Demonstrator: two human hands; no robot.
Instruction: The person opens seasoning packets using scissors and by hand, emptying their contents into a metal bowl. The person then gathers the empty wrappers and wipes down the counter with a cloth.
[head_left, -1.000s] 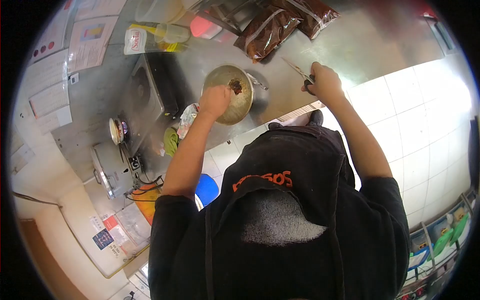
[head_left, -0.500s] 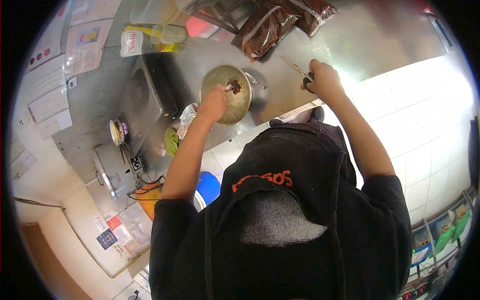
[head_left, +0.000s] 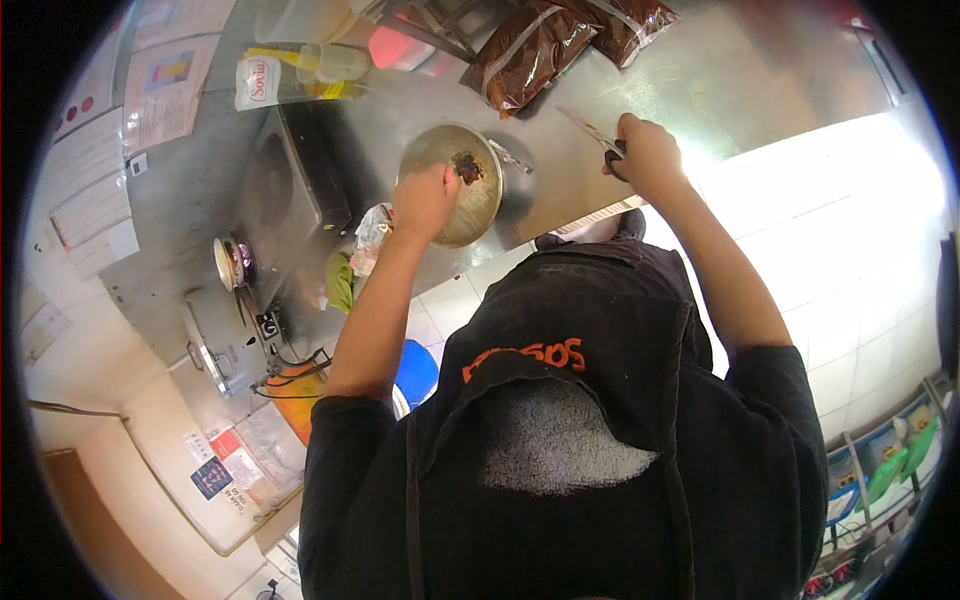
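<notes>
My left hand (head_left: 425,203) is closed over the near left rim of a metal bowl (head_left: 484,215). What its fingers pinch is too small to make out. Just past the fingertips, a dark brown clump (head_left: 467,168) shows against the bowl's inside. To the right, my right hand (head_left: 648,158) grips the black handles of a pair of scissors (head_left: 590,127) above the steel counter. The scissor blades point up and left, toward two bags of dark brown sauce (head_left: 530,58), and seem slightly apart.
Left of the bowl are a black cooker (head_left: 295,170), a crumpled wrapper (head_left: 372,238) and a green cloth (head_left: 340,281). A white Sovia pouch (head_left: 258,82) and a pink container (head_left: 400,45) stand at the back. The steel counter (head_left: 740,85) ends above a tiled floor.
My left hand has shifted slightly left at the bowl, and the pale bit at its fingertips no longer shows. My right hand stays almost in place with the scissors.
</notes>
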